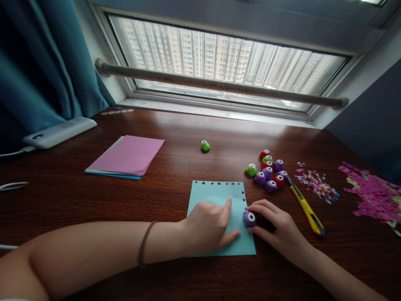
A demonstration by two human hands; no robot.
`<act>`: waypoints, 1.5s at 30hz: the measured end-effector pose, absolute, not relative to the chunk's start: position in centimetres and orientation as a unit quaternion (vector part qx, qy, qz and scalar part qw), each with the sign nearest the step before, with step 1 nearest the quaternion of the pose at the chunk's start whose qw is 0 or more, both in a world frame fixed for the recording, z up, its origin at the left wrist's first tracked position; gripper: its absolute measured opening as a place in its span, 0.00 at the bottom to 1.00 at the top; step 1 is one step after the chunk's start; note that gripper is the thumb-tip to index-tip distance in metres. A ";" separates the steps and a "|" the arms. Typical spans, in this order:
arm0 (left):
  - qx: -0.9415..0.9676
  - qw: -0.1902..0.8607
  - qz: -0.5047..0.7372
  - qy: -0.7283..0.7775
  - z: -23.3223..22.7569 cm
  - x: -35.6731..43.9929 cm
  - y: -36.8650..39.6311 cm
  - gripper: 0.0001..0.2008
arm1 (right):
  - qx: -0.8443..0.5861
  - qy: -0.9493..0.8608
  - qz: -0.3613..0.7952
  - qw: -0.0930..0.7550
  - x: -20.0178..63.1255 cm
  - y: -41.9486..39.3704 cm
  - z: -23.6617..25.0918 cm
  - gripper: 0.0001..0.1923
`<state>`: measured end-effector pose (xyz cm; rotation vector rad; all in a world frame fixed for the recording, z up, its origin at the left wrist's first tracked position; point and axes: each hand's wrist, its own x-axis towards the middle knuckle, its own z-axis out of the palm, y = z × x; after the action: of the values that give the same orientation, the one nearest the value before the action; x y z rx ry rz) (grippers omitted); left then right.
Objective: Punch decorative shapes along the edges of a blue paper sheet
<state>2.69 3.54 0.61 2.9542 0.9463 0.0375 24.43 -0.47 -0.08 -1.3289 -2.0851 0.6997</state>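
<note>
— Hands first: where are they?
— Left hand lies flat on the blue sheet, fingers together, pressing it to the table. Right hand has its fingers clamped on a purple punch at the sheet's right edge.
— Further right?
— More punches far of it, then a yellow knife, then confetti.

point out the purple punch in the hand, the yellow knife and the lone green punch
purple punch [249, 218], head view, its white-ringed top
yellow utility knife [306, 208], head view, middle of handle
lone green punch [205, 146], head view, its top
</note>
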 end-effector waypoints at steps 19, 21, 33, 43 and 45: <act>0.951 0.019 0.008 0.307 0.6 2.7 3.5 0.34 | -0.494 -0.779 0.266 0.281 24.6 -0.4 -0.3 0.13; 0.951 0.018 0.008 0.308 0.6 2.7 3.5 0.34 | -0.491 -0.781 0.268 0.277 24.6 -0.4 -0.4 0.14; 0.952 0.021 0.008 0.305 0.6 2.8 3.5 0.34 | -0.490 -0.779 0.278 0.276 24.5 -0.5 -0.2 0.15; 0.952 0.020 0.012 0.306 0.5 2.7 3.5 0.34 | -0.489 -0.777 0.281 0.280 24.5 -0.4 -0.4 0.15; 0.952 0.022 0.011 0.305 0.5 2.7 3.5 0.34 | -0.489 -0.777 0.282 0.279 24.5 -0.4 -0.4 0.15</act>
<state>2.70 3.54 0.51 2.9495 0.9460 0.0338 24.53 -0.40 -0.36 -1.3132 -2.0839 0.7558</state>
